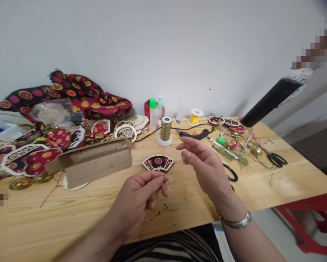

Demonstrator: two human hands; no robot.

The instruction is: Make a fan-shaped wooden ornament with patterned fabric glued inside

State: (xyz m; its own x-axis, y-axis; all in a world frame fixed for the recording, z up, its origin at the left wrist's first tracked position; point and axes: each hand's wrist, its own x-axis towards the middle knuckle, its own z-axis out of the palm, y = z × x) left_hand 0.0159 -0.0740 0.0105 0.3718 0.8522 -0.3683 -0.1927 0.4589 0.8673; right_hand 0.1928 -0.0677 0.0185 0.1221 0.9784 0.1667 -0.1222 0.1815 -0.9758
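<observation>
My left hand is closed, with thumb and index finger pinched together. Whatever they grip, perhaps a thin strand, is too fine to make out. Just beyond those fingertips is a small fan-shaped ornament, with a pale cut-out wooden frame and dark patterned fabric. My right hand is raised to the right of the ornament, its fingers curved and a small gap showing between them and the thumb. I see nothing in it. Black-handled scissors are partly hidden behind my right hand and wrist. A spool of olive thread stands behind the ornament.
An opened cardboard box sits at left, among fabric-covered ornaments and gold bells. Bottles, a yellow spool and a black glue gun line the back. More scissors lie right, near a black cylinder.
</observation>
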